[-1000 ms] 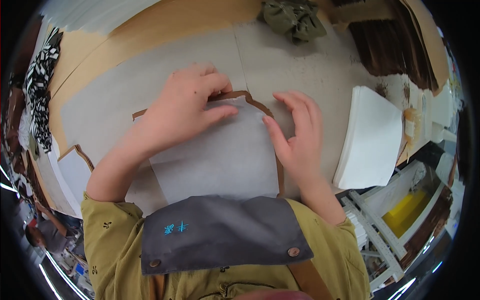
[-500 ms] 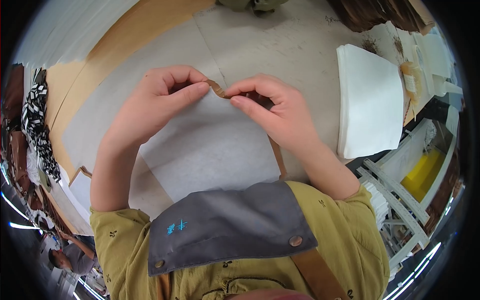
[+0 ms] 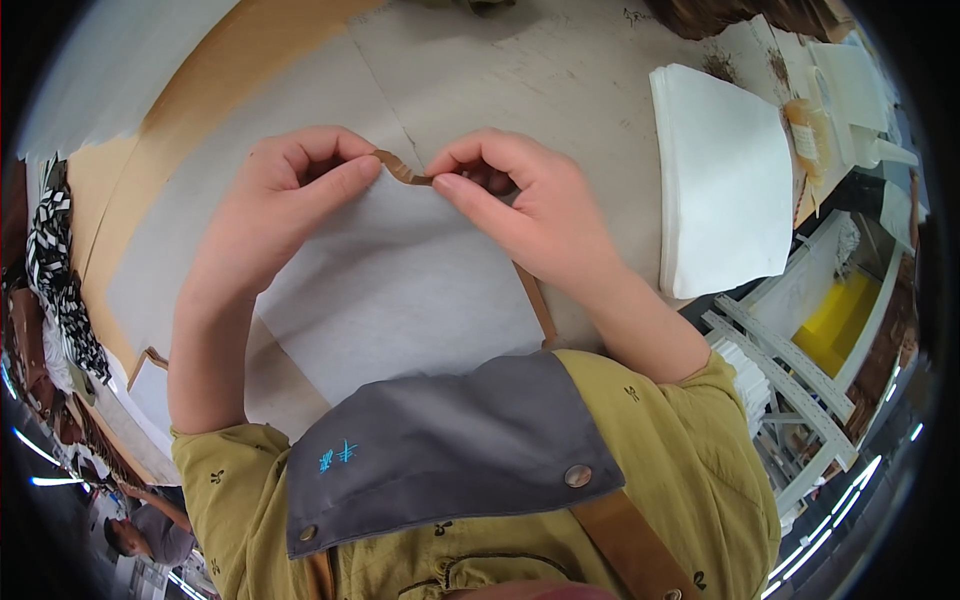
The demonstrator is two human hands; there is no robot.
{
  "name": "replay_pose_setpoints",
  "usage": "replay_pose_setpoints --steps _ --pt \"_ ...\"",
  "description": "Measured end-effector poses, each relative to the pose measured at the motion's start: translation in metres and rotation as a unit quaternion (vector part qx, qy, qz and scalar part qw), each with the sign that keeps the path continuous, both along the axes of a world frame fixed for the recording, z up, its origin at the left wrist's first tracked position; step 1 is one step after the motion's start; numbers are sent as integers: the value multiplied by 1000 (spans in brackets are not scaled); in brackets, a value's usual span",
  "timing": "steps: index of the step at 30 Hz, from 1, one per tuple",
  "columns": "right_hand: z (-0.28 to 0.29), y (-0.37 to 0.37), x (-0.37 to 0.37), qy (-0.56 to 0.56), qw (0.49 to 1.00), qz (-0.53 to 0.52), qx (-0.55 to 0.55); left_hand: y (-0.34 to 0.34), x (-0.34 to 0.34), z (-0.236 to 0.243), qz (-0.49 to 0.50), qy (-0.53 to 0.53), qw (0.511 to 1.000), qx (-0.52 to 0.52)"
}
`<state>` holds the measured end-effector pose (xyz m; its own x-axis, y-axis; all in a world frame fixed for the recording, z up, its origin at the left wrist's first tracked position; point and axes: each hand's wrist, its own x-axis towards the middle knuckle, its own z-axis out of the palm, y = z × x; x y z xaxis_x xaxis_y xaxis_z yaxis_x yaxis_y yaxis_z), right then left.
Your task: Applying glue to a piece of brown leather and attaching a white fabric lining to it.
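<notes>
A pale grey-white sheet (image 3: 400, 280) lies on the table in front of me, its near end passing out of sight behind my apron. At its far edge a narrow brown strip (image 3: 402, 171) shows between my two hands, slightly wrinkled and curved. My left hand (image 3: 290, 195) pinches one end of the strip between thumb and forefinger. The other end is pinched the same way by my right hand (image 3: 530, 200). Along the sheet's right side runs a similar brown edge (image 3: 535, 305). Whether the strip is a turned-over part of the sheet I cannot tell.
A stack of white sheets (image 3: 722, 185) lies to the right, with an amber bottle (image 3: 806, 140) beyond it. Dark brown material (image 3: 750, 15) sits at the far right. Black-and-white strips (image 3: 60, 270) hang at the left. Another person (image 3: 150, 530) is visible at lower left.
The hands have moved slightly apart, so more of the brown strip shows between them. The whole view has shifted a little, with the table's things now further left and up.
</notes>
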<state>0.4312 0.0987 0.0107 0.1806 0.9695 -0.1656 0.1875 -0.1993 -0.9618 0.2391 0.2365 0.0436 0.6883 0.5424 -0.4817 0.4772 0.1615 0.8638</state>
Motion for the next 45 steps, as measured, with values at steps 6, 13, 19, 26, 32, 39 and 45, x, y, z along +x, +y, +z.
replay_pose_setpoints --steps 6,13,19,26,32,39,45 --pt "-5 1 -1 3 1000 0 1 2 -1 -5 2 -4 1000 16" --pt "-12 1 -5 -159 979 -55 111 -11 2 -16 10 6 946 323" --pt "-17 -2 2 -353 908 -15 224 -54 -30 -33 -228 -4 803 551" --pt "-22 -9 -6 -440 873 45 205 -71 -28 -43 -240 66 823 511" --pt "-19 -8 -9 -467 863 65 181 -79 -20 -46 -187 90 846 490" --pt "-17 -9 -8 -468 863 48 185 -91 -8 -48 -66 114 868 480" --pt "-15 -8 -7 -477 859 51 182 -95 -43 -52 12 234 866 441"
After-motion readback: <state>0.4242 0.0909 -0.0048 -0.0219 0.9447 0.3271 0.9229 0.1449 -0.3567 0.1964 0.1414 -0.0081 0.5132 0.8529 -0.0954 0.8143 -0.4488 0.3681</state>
